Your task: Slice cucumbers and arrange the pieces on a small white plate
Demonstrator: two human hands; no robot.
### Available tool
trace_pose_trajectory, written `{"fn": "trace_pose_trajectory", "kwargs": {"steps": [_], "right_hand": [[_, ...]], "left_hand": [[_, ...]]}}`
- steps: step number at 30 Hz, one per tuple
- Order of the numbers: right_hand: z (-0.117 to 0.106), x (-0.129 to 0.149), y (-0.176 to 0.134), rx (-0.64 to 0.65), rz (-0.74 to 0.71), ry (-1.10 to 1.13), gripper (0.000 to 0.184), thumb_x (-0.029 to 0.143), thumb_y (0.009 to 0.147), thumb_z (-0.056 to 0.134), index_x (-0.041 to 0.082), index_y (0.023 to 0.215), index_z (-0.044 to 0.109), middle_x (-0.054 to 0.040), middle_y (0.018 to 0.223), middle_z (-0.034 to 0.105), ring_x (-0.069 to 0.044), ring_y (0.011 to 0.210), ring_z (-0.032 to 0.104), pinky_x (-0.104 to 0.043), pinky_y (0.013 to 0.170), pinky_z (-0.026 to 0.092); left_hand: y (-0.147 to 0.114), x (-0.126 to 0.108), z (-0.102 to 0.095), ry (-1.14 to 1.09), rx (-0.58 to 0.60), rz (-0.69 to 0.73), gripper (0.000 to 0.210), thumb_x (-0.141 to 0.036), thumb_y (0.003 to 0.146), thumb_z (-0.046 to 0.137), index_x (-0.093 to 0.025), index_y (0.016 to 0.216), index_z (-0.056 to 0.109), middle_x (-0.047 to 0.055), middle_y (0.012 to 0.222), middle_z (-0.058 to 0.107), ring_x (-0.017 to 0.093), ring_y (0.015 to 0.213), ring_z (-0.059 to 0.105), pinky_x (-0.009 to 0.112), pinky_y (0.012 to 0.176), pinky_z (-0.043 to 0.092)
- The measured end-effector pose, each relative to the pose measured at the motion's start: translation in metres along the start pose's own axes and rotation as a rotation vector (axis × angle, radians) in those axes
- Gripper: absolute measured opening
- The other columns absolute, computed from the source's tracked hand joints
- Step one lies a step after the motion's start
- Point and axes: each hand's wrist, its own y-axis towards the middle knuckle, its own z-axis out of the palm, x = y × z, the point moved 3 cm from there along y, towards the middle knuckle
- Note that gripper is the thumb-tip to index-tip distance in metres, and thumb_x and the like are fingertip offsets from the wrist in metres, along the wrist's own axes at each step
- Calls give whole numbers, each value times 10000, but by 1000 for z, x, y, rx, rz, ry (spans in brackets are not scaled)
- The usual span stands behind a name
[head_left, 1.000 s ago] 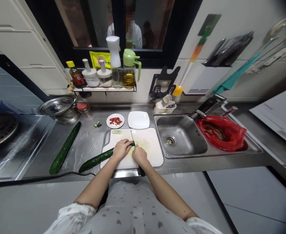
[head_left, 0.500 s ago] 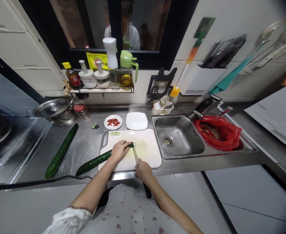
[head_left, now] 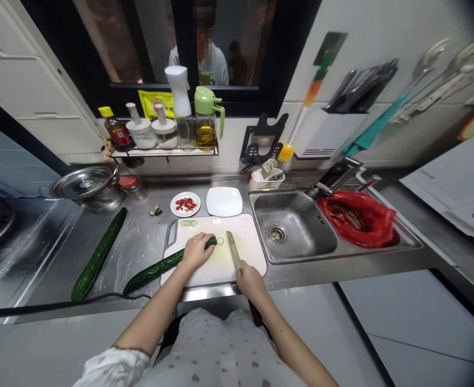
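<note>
My left hand [head_left: 196, 250] is closed over the cut end of a long cucumber [head_left: 154, 271], which lies slantwise with its cut end on the white cutting board [head_left: 204, 275]. A thin cucumber slice [head_left: 220, 241] lies on the board just right of that end. My right hand [head_left: 251, 281] grips a knife [head_left: 233, 250]; its blade is over the board, apart from the cucumber. A short row of cucumber slices [head_left: 188, 223] sits at the board's upper left. A second whole cucumber [head_left: 99, 255] lies on the counter at the left.
Behind the board stand a plate of chopped red pieces [head_left: 185, 204] and a white square plate [head_left: 224, 201]. A sink [head_left: 297, 223] is at the right, with a red plastic bag [head_left: 382, 220] beyond. A lidded steel pot [head_left: 87, 188] and a red-lidded jar [head_left: 133, 188] stand back left.
My right hand has moved the knife to the right, away from the cucumber's cut end. A slice now shows separately beside it. My left hand stays on the cucumber.
</note>
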Motion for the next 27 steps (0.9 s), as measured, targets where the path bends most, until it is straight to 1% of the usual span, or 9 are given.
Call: {"fn": "trace_pose_trajectory", "kwargs": {"steps": [5, 9, 12, 17, 22, 27], "right_hand": [[-1, -6, 12, -21, 37, -21, 323, 198, 896, 314, 144, 1122, 539, -146, 989, 681, -246, 945, 637, -306, 727, 395], [0, -7, 15, -14, 53, -17, 319, 201, 902, 319, 147, 1131, 535, -150, 996, 677, -237, 958, 633, -310, 757, 404], [-2, -7, 16, -5, 59, -11, 317, 197, 902, 324, 148, 1131, 538, -153, 1013, 672, -228, 970, 629, -310, 778, 409], [-3, -6, 18, 21, 61, -16, 324, 194, 895, 324, 145, 1137, 535, -157, 1016, 673, -241, 982, 629, -320, 774, 419], [-3, -5, 19, 19, 47, -28, 327, 194, 895, 315, 140, 1134, 531, -154, 1004, 673, -251, 974, 632, -327, 760, 424], [-3, -5, 20, 37, 57, -40, 330, 195, 897, 315, 142, 1149, 521, -161, 1026, 670, -247, 979, 628, -324, 757, 421]], "left_hand": [[6, -8, 2, 57, -2, 13, 430, -427, 851, 522, -286, 1256, 544, 69, 1131, 599, 248, 1060, 536, 379, 928, 351], [15, -21, 4, 96, -13, 76, 364, -391, 868, 504, -272, 1204, 576, 87, 1114, 590, 255, 1054, 522, 412, 942, 316], [24, -31, 6, 135, 1, 110, 297, -334, 867, 507, -254, 1131, 617, 103, 1101, 584, 269, 1066, 504, 450, 965, 282], [35, -38, 13, 206, 14, 90, 212, -283, 858, 512, -193, 943, 685, 130, 1060, 593, 287, 1067, 489, 504, 1008, 230], [40, -38, 15, 235, 22, 94, 210, -264, 858, 510, -173, 908, 693, 127, 1034, 608, 269, 1046, 509, 496, 1026, 222], [42, -39, 13, 190, 27, 48, 161, -216, 808, 556, -176, 931, 652, 120, 1027, 621, 266, 1037, 534, 474, 997, 261]]}}
